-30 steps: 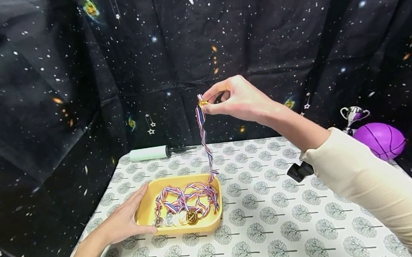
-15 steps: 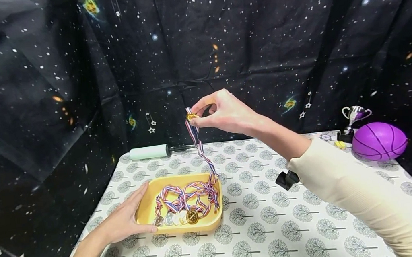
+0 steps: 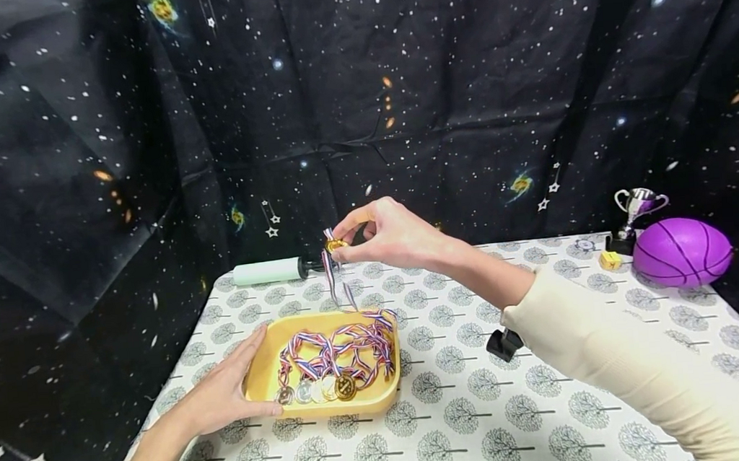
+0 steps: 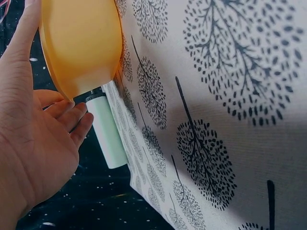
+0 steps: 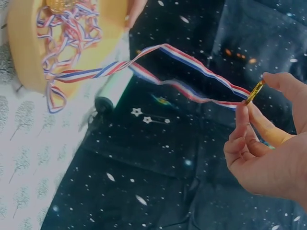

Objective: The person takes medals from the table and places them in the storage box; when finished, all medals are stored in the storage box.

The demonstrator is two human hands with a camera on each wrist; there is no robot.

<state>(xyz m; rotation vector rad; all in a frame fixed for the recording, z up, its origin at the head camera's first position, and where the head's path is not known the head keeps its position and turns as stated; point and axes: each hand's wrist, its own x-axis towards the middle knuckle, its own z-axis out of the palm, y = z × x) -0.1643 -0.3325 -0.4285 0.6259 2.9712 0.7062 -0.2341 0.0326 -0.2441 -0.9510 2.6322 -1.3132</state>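
Note:
A yellow plastic tub (image 3: 383,401) stands on the tablecloth, with several medals (image 3: 346,387) along its near side and tangled red, white and blue ribbons (image 3: 327,357) behind them. My left hand (image 3: 223,397) holds the tub's left end, thumb at the near rim and fingers along the far side. Above the tub's far side, my right hand (image 3: 389,237) pinches a gold medal (image 5: 255,92) by its edges between thumb and fingers. From that medal a striped ribbon (image 5: 201,67) runs down to the tub's right rim, where part of it hangs over the outside.
A pale green hand pump (image 3: 267,271) lies at the table's back left edge. At the back right are a silver trophy cup (image 3: 637,206), a small yellow block (image 3: 610,261) and a purple basketball (image 3: 682,253). A dark starry cloth (image 3: 461,71) hangs behind the table.
My right hand has come down and to the left with the medal. Its ribbon has gone slack and now droops at the tub's right rim. My left hand stays in place on the tub.

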